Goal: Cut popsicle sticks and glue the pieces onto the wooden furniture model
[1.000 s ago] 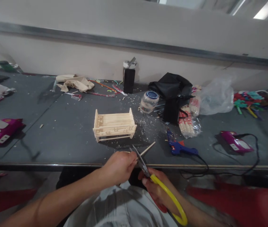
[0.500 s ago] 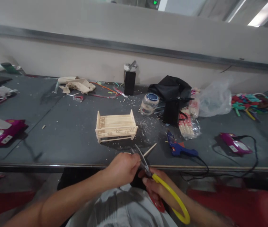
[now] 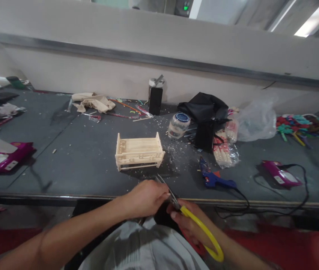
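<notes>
My right hand (image 3: 186, 217) is closed around the handles of a pair of scissors (image 3: 201, 228), one loop yellow and the other red. Their metal blades point up and left, almost together. Pinched against the blades is my left hand (image 3: 149, 197), with the pale tip of what looks like a wooden stick (image 3: 169, 195) at its fingertips; most of it is hidden. Just beyond the hands, a small crib-like model (image 3: 139, 152) made of pale wooden sticks stands upright on the grey table (image 3: 86, 165).
Right of the model are a blue glue gun (image 3: 217, 180), a jar with a blue lid (image 3: 178, 125), a black bag (image 3: 204, 107) and packed sticks (image 3: 223, 152). Purple power sockets (image 3: 280, 173) lie at both sides. Farther back are a black box (image 3: 155, 100) and beige cloth (image 3: 96, 102).
The scissor blades have come together. The stick piece that jutted out beyond them is gone from there, and a pale stick now lies farther back, near the black box.
</notes>
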Demonstrator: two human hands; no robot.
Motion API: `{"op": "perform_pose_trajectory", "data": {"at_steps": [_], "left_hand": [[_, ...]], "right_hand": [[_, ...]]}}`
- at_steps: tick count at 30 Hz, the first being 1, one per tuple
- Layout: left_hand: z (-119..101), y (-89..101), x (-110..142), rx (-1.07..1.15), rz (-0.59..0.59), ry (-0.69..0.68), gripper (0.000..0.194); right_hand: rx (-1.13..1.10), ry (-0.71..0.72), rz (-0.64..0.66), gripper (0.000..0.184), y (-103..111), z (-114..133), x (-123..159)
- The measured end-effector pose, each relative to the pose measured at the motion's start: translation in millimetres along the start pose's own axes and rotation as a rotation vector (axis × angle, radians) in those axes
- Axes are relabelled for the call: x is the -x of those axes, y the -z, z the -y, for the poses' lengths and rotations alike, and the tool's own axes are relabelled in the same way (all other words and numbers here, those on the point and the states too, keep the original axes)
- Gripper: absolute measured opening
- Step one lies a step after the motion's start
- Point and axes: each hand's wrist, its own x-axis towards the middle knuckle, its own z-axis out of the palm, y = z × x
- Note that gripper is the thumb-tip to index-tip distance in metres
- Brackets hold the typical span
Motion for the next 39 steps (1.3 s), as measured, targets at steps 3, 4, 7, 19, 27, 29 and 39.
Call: {"op": "perform_pose_trajectory", "data": {"at_steps": [3,4,7,19,27,29,39], "left_hand": [[11,2.4,9,0.305,-0.105,0.090,0.023],[15,2.0,13,0.436,-0.142,0.152,0.022],[20,-1.5,24,0.867,-0.232,0.319,0.016],[16,4.8,20,1.135,-0.428,0.395,0.027],[3,-1.5,16,0.939,-0.354,0.379,0.026],[3,-0.6,17,0.867,-0.329,0.368,0.025],[39,-0.8,26,-0.031,-0.544,0.196,0.018]], "right_hand": [[0.142,0.076,-0.021,0.029,11,-2,3],[0.212,0.121,-0.045,0.026,14,-2,6],[0.426,0.243,-0.161,0.025,25,2,14],[1.148,0.341,-0.686,0.045,79,23,-18],[0.390,0.544,-0.476,0.029,3,51,-16],[0.191,0.494,-0.376,0.024,-3,54,-22],[-0.628,0.361,-0.346,0.030,-2,44,-31]]}}
